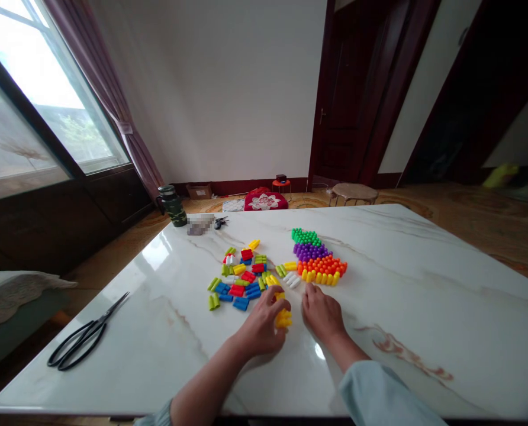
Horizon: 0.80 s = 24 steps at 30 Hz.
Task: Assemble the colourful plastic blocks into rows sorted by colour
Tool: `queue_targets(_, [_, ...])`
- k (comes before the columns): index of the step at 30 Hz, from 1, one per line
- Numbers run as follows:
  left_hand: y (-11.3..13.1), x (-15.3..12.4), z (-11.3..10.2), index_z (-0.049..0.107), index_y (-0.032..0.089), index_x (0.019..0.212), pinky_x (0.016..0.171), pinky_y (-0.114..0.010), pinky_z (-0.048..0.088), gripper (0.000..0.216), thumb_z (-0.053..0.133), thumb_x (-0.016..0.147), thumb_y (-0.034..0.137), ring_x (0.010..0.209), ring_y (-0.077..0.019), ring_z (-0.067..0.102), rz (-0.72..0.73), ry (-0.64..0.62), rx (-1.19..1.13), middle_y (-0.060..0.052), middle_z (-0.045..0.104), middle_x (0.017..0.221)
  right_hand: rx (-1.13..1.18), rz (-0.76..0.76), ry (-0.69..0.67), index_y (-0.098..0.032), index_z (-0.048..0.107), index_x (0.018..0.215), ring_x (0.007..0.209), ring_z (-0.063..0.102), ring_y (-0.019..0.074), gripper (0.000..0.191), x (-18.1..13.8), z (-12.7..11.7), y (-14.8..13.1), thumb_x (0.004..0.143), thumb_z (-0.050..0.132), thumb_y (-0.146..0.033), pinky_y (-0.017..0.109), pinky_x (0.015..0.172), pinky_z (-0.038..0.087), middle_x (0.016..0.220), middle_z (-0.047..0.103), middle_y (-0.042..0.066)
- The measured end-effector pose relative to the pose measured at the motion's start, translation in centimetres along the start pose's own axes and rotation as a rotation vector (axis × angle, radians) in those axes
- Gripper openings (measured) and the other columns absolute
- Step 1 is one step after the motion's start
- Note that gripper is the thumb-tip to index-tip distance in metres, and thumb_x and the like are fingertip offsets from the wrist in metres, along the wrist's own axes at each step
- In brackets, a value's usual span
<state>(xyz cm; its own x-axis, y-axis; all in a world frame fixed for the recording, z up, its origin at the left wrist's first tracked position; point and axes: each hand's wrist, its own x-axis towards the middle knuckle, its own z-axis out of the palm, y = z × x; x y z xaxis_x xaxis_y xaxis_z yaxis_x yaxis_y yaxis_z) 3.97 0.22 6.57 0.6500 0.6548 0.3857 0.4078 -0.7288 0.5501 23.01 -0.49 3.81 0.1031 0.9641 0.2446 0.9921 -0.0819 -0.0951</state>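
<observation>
My left hand (264,324) is curled around several yellow plastic peg blocks (283,319), which show between thumb and fingers above the tabletop. Just to its right, my right hand (322,310) rests low over the table with fingers bent together; whatever they pinch, if anything, is hidden. Beyond that hand, a row of yellow pegs (321,277) stands upright. Behind it come banded groups of orange pegs (322,265), purple pegs (312,252) and green pegs (306,237). White peg blocks (292,280) lie between the hands and this group.
Loose blue blocks (241,303), red blocks (248,276) and lime blocks (213,302) lie scattered left of centre. Black-handled scissors (84,338) lie on the marble-patterned table (424,296). A camouflage flask (173,207) and keys (221,222) are at the far left edge.
</observation>
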Motion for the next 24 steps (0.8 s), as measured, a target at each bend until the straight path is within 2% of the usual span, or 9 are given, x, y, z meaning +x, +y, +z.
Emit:
queue_targets(4, [-0.8, -0.8, 1.7, 0.062, 0.024, 0.107, 0.109, -0.045, 0.038, 0.054, 0.050, 0.062, -0.002, 0.130, -0.0276, 0.044, -0.107, 0.087, 0.021, -0.008, 0.042, 0.145, -0.020, -0.001, 0.006, -0.017, 0.057, 0.103, 0.073, 0.067, 0.0179, 0.019, 0.1, 0.0, 0.0, 0.095, 0.040, -0.022, 0.027, 0.055, 0.032, 0.092, 0.068, 0.007])
queue_targets(8, [-2.3, -0.4, 2.3, 0.069, 0.025, 0.106, 0.110, -0.046, 0.038, 0.051, 0.045, 0.071, -0.003, 0.132, -0.0266, 0.044, -0.124, 0.110, -0.020, -0.006, 0.045, 0.146, -0.033, -0.011, 0.023, -0.017, 0.057, 0.101, 0.073, 0.067, 0.0178, 0.019, 0.1, 0.0, 0.0, 0.095, 0.040, -0.022, 0.027, 0.055, 0.031, 0.091, 0.068, 0.007])
queue_targets(11, [-3.2, -0.4, 2.7, 0.072, 0.023, 0.099, 0.106, -0.042, 0.042, 0.044, 0.045, 0.075, -0.003, 0.126, -0.0246, 0.051, -0.139, 0.172, -0.065, -0.008, 0.053, 0.137, -0.033, -0.006, 0.023, -0.016, 0.058, 0.100, 0.073, 0.067, 0.0172, 0.019, 0.1, 0.1, 0.1, 0.095, 0.040, -0.022, 0.027, 0.055, 0.032, 0.091, 0.069, 0.008])
queue_targets(13, [-3.5, -0.4, 2.9, 0.071, 0.022, 0.094, 0.098, -0.037, 0.047, 0.040, 0.045, 0.075, -0.003, 0.114, -0.0220, 0.057, -0.147, 0.243, -0.093, -0.009, 0.059, 0.124, -0.029, 0.003, 0.020, -0.017, 0.059, 0.099, 0.073, 0.066, 0.0173, 0.020, 0.1, 0.2, 0.3, 0.096, 0.040, -0.023, 0.026, 0.056, 0.033, 0.092, 0.069, 0.007])
queue_targets(16, [-3.8, -0.5, 2.9, 0.067, 0.021, 0.090, 0.085, -0.031, 0.050, 0.036, 0.046, 0.074, -0.003, 0.096, -0.0179, 0.061, -0.160, 0.342, -0.121, -0.007, 0.060, 0.104, 0.023, -0.010, 0.013, -0.018, 0.060, 0.098, 0.075, 0.066, 0.0168, 0.022, 0.1, 0.3, 0.6, 0.096, 0.039, -0.023, 0.026, 0.058, 0.037, 0.096, 0.068, 0.006])
queue_targets(19, [-4.0, -0.4, 2.9, 0.064, 0.021, 0.091, 0.079, -0.029, 0.049, 0.035, 0.046, 0.073, -0.003, 0.086, -0.0161, 0.059, -0.177, 0.392, -0.123, -0.005, 0.058, 0.096, 0.157, -0.122, 0.042, -0.021, 0.061, 0.107, 0.087, 0.065, 0.0150, 0.025, 0.5, 0.1, 0.3, 0.091, 0.042, -0.013, 0.024, 0.068, 0.043, 0.110, 0.065, 0.005])
queue_targets(22, [-4.4, -0.2, 3.0, 0.063, 0.020, 0.092, 0.077, -0.028, 0.049, 0.035, 0.045, 0.073, -0.002, 0.082, -0.0157, 0.058, -0.183, 0.432, -0.106, -0.004, 0.057, 0.093, 0.261, -0.302, 0.090, -0.023, 0.054, 0.126, 0.108, 0.059, 0.0156, 0.047, 1.3, -0.2, -1.1, 0.084, 0.046, -0.003, 0.024, 0.086, 0.044, 0.127, 0.059, 0.005])
queue_targets(24, [-4.6, -0.2, 3.2, 0.062, 0.020, 0.093, 0.075, -0.027, 0.048, 0.035, 0.045, 0.073, -0.002, 0.081, -0.0157, 0.058, -0.180, 0.450, -0.097, -0.004, 0.057, 0.092, 0.249, -0.361, 0.067, -0.022, 0.056, 0.125, 0.109, 0.058, 0.0181, 0.048, 1.8, -0.3, -2.2, 0.082, 0.049, -0.003, 0.027, 0.090, 0.044, 0.124, 0.061, 0.005])
